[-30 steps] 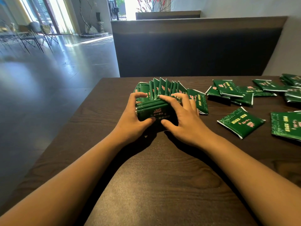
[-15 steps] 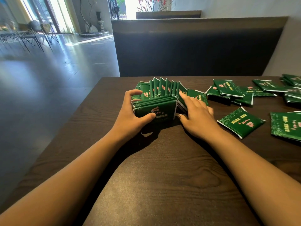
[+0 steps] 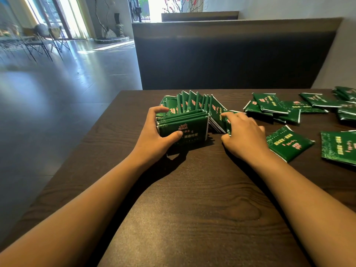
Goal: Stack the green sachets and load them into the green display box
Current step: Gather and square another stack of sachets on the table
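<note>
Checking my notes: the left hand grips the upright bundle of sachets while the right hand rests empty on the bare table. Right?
Not quite. The head view shows the left hand gripping the bundle, but the right hand is on the leaning sachets, not bare table.

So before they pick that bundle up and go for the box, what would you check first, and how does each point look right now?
1. Left hand grips the bundle, thumb in front, fingers behind: ok.
2. Bundle edges squared up: ok on the near face; far side cannot tell.
3. Right hand has a firm hold on the leaning sachets: cannot tell, fingers only rest on them.
4. All sachets gathered: not ok; loose sachets lie flat on the table to the right.
5. Fanned row behind is joined to the bundle: not ok.
6. Display box within reach: cannot tell, none in view.
</note>
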